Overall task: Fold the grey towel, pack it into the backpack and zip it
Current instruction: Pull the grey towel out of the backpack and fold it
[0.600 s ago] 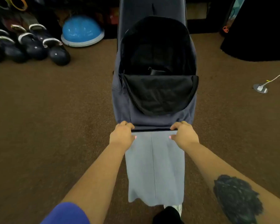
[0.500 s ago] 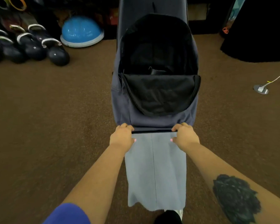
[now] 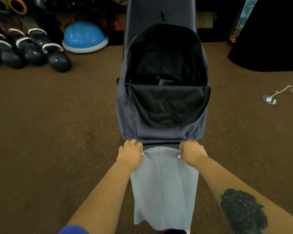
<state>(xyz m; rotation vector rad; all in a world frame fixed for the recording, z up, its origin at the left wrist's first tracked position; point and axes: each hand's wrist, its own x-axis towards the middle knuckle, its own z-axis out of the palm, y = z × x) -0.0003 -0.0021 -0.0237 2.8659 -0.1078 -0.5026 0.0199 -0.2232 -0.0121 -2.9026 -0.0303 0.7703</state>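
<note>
The grey towel hangs down in front of me as a long narrow strip, folded lengthwise with a seam down its middle. My left hand pinches its top left corner and my right hand pinches its top right corner. Just beyond my hands lies the grey backpack on a dark bench, its main compartment unzipped and the black-lined flap folded toward me. The inside looks black, with a small dark object near the opening.
The dark padded bench runs away from me over brown carpet. Several black kettlebells and a blue half-dome ball sit at the back left. A floor outlet with a white cable is on the right, and a black drape beyond it.
My hands and the towel's top edge have shifted slightly lower in view, toward me. The backpack has not moved.
</note>
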